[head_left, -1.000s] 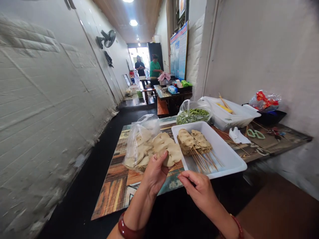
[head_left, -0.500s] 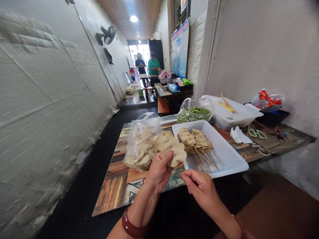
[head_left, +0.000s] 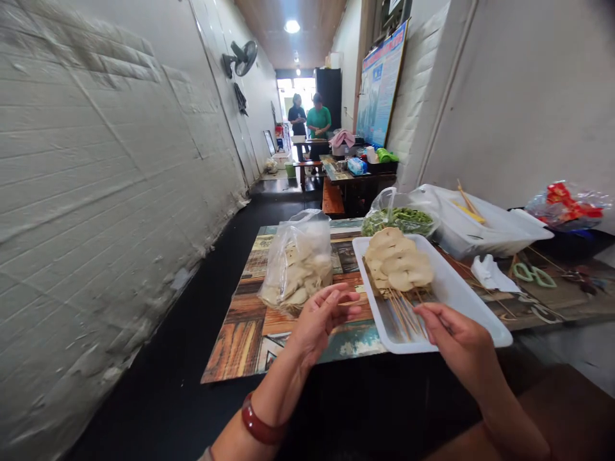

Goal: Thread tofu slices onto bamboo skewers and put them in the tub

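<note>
Between thumb and fingers, my right hand [head_left: 454,333] pinches the stick end of a skewer threaded with flat, pale beige slices [head_left: 408,266]. Those slices lie over other loaded skewers [head_left: 377,278] inside a white plastic tray [head_left: 461,298], their bare sticks pointing toward me. My left hand [head_left: 327,314] holds nothing; its fingers are apart in the air, left of the tray's near side. Just beyond it, a clear plastic bag [head_left: 307,234] lies open with more loose beige slices [head_left: 298,278] in it.
Behind the tray stand a bag of green vegetables [head_left: 406,221] and a white bin [head_left: 500,230] with sticks. Green-handled scissors [head_left: 533,274] and a crumpled white tissue [head_left: 492,274] lie at right. Two people [head_left: 310,118] stand far back. A white wall [head_left: 110,211] runs along the left.
My right hand has carried the skewer of slices right, onto the pile in the tray. My left hand has let go of the slices and opened. The view has shifted left.
</note>
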Demonstrator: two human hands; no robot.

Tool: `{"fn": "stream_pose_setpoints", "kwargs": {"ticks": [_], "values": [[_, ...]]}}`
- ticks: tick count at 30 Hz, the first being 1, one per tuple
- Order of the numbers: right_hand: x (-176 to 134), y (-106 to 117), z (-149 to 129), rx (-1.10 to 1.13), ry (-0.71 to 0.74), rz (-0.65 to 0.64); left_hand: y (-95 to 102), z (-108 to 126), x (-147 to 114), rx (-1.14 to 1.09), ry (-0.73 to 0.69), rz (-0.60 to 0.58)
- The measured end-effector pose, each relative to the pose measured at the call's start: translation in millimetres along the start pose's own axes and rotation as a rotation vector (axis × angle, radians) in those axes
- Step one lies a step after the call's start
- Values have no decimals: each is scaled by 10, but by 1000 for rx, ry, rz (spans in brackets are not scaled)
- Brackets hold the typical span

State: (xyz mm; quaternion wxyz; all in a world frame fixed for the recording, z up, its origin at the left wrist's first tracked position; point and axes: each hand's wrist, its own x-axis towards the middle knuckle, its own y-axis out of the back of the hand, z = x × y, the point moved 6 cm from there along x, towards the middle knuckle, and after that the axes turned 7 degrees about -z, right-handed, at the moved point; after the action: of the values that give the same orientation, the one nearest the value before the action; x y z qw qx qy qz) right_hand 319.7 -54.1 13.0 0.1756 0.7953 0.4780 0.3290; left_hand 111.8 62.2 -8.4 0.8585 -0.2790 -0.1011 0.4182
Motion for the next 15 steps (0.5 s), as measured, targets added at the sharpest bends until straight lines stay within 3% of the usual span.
{"fn": "stream_pose_setpoints", "kwargs": {"ticks": [5, 9, 15], "values": [[320, 220, 456, -107, -92, -34, 398, 207, -49, 53, -106, 160], [550, 225, 726, -193, -153, -83, 668, 330, 17, 103, -162, 256], [789, 87, 824, -236, -143, -162, 761, 502, 178, 463, -229, 243]]}}
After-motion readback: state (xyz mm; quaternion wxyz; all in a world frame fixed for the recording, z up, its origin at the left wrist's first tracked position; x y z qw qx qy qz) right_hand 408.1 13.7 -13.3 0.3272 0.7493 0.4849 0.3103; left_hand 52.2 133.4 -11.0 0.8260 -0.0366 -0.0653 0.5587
